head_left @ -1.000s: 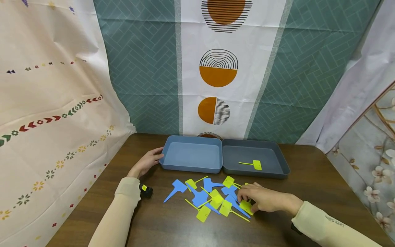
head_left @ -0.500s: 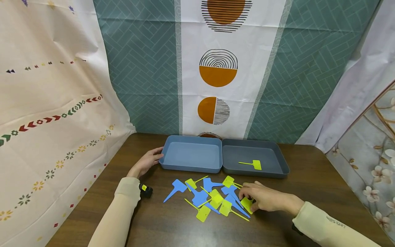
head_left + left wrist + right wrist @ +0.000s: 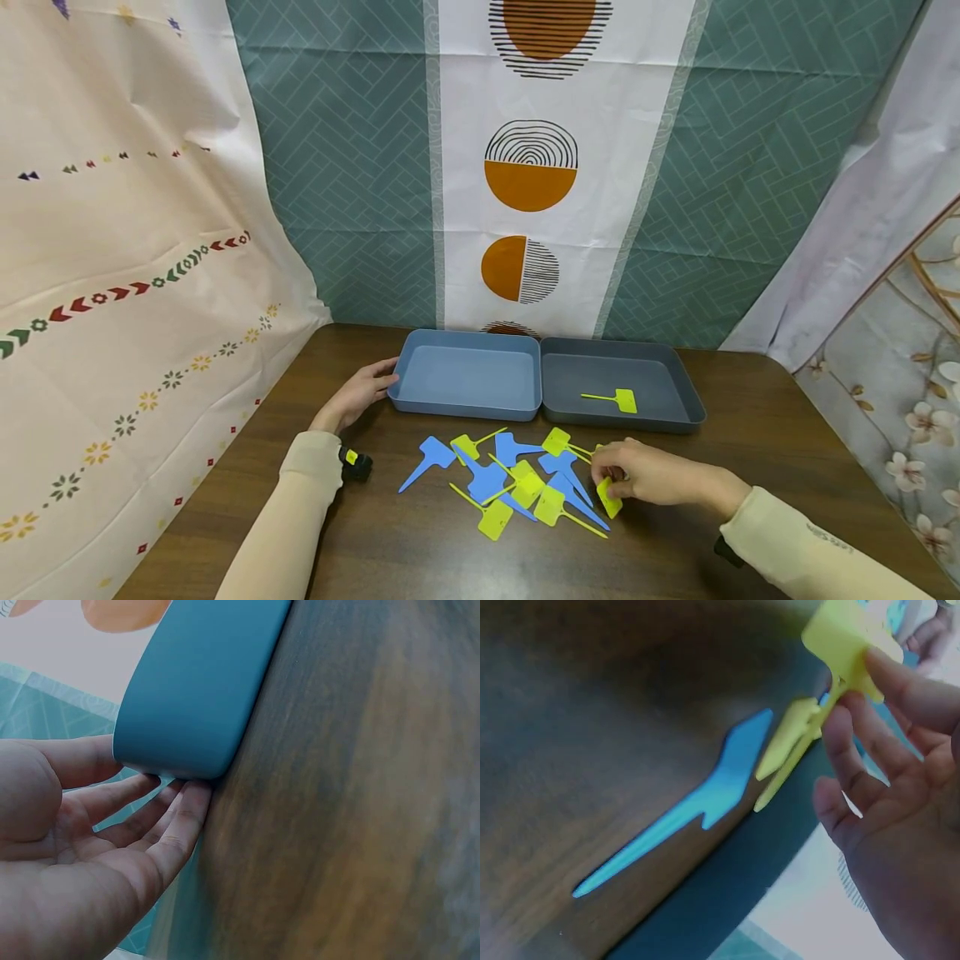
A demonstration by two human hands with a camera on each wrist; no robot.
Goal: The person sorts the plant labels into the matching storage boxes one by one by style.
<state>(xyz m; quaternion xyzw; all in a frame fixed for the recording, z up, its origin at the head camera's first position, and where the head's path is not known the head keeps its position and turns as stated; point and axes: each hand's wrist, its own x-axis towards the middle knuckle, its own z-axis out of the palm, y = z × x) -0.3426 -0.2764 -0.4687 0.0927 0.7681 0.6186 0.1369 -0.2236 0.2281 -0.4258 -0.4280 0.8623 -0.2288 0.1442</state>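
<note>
Pinching a yellow plant label (image 3: 612, 505) in a narrow grip, the right hand (image 3: 651, 473) bends; the left hand (image 3: 358, 395), loosely spread, touches the blue tray (image 3: 465, 375).

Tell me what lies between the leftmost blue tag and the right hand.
Overlapping yellow tags and blue tags on the table, shown in the head view.

Smooth Plastic, Grained Wood

In the head view, the yellow tags (image 3: 495, 519) and blue tags (image 3: 437, 451) appear thin, smooth plastic. The blue tray (image 3: 467, 377), at 6 o'clock, and the grey tray (image 3: 588, 363), at 4 o'clock, show smooth, matt, plastic-like surfaces. The table (image 3: 420, 554) shows wood grain with a glossy sheen at 6 o'clock. Creased, matt cloth (image 3: 337, 167) hangs at 12 o'clock.
</note>
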